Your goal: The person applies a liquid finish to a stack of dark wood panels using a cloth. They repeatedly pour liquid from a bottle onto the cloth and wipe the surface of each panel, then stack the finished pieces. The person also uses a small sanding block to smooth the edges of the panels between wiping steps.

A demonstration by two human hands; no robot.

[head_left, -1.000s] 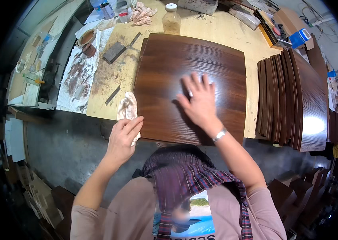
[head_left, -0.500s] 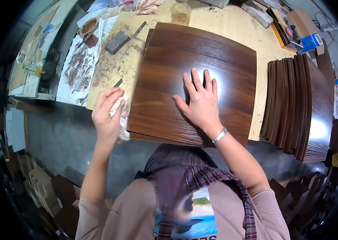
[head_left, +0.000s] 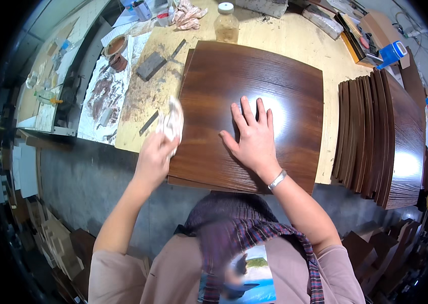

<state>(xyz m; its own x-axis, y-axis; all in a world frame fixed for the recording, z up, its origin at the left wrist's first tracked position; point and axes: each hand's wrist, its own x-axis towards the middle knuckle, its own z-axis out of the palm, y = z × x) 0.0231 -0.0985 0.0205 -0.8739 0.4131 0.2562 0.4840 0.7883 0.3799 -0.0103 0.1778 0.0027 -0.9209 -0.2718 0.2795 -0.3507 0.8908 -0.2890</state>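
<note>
While the dark brown wooden panel (head_left: pixel 252 109) lies flat on our desk (head_left: pixel 295 38), our right hand (head_left: pixel 253 139) presses on it, fingers spread wide. At nine o'clock from it, our left hand (head_left: pixel 154 158) grips a white rag (head_left: pixel 173 121) against the panel's edge. At three o'clock stands a stack of panels (head_left: pixel 381 131).

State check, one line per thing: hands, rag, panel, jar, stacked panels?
left hand: shut on the rag, at the panel's left edge
rag: crumpled, pressed to that edge
right hand: flat, fingers spread on the panel
dark wood panel: lying flat on the bench
jar: upright, lid on
stacked panels: piled at right
</note>
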